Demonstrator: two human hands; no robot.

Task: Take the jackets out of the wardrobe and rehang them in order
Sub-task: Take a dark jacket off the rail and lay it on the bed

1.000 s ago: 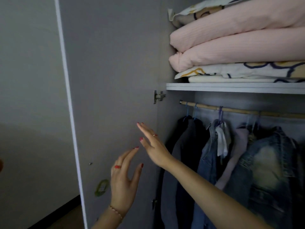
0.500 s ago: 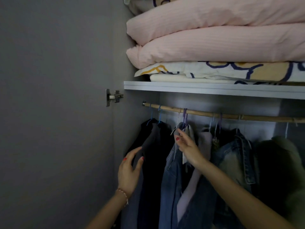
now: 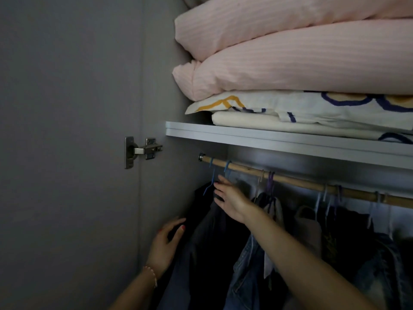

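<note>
The dark hanging jackets are seen under the wooden rail, lower parts cut off. The right hand, at 12 o'clock, has fingertips lost in shadow; grip cannot be told. The left hand, at 8 o'clock, is loosely spread.

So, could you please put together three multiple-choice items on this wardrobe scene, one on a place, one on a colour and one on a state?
1. Where does the folded bedding lie?
A. On the shelf above the rail
B. On the wardrobe floor
C. Over the rail

2. What colour are the two hanger hooks at the rail's left end?
A. Red
B. Blue
C. White

3. How is the right hand?
A. Clenched round the rail
B. Fingers straight, at the dark jacket's collar
C. Holding a pillow

Answers:
1 A, the pink bedding rests on the shelf over the rail.
2 B, both hooks look blue.
3 B, the right hand reaches with fingers extended to the dark jacket.
</note>
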